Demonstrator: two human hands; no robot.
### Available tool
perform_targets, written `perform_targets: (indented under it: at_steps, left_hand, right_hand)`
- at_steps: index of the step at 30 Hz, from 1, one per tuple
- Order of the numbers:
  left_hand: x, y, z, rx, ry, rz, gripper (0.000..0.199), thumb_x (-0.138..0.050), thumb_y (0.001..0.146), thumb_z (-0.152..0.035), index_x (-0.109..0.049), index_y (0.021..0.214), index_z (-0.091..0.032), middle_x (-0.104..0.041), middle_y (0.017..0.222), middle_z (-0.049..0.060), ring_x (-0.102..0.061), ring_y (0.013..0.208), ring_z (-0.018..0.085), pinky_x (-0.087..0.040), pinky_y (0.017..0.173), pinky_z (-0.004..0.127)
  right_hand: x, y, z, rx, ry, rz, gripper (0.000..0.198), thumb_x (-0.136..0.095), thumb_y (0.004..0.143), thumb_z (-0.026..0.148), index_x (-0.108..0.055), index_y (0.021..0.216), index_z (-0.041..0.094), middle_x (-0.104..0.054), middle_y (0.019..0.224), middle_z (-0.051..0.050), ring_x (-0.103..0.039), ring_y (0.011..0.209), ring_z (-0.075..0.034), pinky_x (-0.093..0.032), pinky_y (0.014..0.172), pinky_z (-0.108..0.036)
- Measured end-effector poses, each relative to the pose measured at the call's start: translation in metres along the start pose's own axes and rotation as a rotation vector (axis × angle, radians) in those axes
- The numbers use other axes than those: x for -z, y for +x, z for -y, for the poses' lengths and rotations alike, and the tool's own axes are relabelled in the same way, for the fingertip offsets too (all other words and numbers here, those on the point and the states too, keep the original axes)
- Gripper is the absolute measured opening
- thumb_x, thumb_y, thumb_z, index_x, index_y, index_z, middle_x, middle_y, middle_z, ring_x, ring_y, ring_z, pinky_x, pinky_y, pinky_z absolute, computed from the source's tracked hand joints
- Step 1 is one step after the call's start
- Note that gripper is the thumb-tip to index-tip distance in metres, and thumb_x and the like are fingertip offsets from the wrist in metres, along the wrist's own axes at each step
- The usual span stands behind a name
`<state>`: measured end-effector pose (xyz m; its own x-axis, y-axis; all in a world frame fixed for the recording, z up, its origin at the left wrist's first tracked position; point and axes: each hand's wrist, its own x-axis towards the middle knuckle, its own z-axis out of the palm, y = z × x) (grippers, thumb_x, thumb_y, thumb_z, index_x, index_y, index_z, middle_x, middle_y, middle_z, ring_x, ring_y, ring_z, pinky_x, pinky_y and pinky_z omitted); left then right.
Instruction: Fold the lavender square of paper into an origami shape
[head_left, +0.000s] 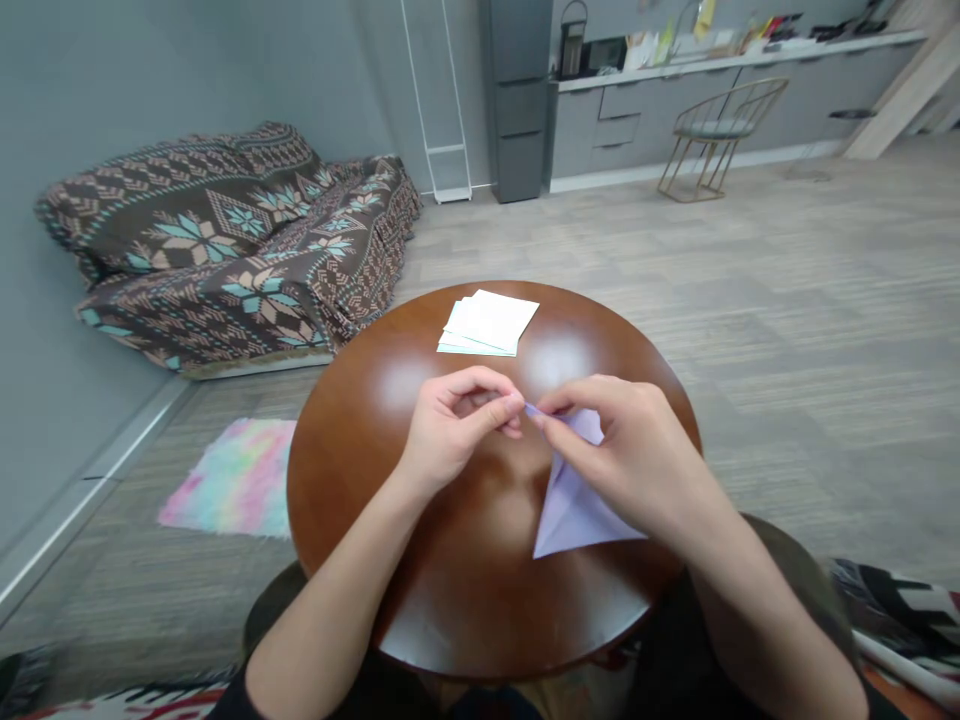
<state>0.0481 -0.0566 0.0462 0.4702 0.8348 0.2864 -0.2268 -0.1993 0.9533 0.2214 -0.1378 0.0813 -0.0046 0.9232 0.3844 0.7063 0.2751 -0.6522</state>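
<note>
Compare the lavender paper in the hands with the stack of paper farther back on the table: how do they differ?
The lavender paper is folded to a pointed shape; the paper stack lies as flat squares. The lavender paper is pinched at its top by the left hand and right hand; the stack is untouched. The lavender paper is a single piece; the stack holds several white and pale green sheets. Both sit over the round wooden table.

A stack of white paper sheets (487,323) lies near the far edge of the round wooden table (465,590). A patterned sofa (225,250) stands against the wall beyond the table's left edge, and a pastel rug (236,480) lies on the floor.
</note>
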Motion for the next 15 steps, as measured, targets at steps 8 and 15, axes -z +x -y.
perform_targets:
  at_steps: [8, 15]
  left_hand:
    - [-0.0019, -0.0016, 0.0002, -0.034, 0.028, -0.039, 0.012, -0.081, 0.08, -0.024, -0.072, 0.079, -0.015, -0.071, 0.074, 0.002, -0.066, 0.056, 0.01, -0.057, 0.057, 0.021]
    - [-0.0037, -0.0027, 0.0011, 0.004, 0.014, -0.051, 0.013, -0.082, 0.079, -0.025, -0.074, 0.081, -0.015, -0.071, 0.07, 0.001, -0.067, 0.057, 0.012, -0.058, 0.059, 0.023]
  right_hand:
    - [-0.0046, 0.0034, -0.0007, 0.065, 0.075, -0.048, 0.013, -0.068, 0.087, 0.012, -0.075, 0.079, 0.021, -0.077, 0.077, 0.002, -0.069, 0.073, -0.017, -0.044, 0.07, -0.029]
    - [-0.0051, 0.0023, -0.0027, 0.034, 0.101, -0.043, 0.013, -0.067, 0.087, 0.014, -0.076, 0.08, 0.021, -0.077, 0.077, 0.0, -0.069, 0.073, -0.018, -0.046, 0.072, -0.03]
